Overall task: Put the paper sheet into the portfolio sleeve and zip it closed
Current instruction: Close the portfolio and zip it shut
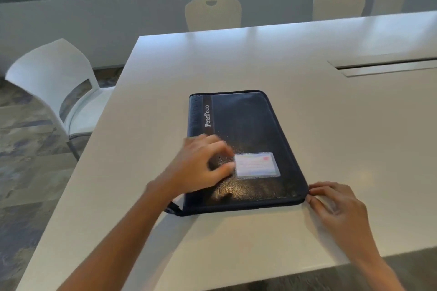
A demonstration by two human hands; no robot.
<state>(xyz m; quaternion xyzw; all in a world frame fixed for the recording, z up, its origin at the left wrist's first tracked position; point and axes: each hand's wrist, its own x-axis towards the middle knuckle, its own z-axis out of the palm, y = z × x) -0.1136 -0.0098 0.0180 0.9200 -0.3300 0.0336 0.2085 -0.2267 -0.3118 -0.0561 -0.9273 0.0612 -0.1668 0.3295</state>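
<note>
right hand at the near right corner of the portfolio sleeve, thumb and forefinger pinched together there; whatever they pinch is too small for us to make out. left hand blurred, fingers loosely spread, palm down on the sleeve's near left, beside a clear card pocket. sleeve lies flat and shut on the white counter. no paper sheet visible to us. white chairs around the counter.
</note>
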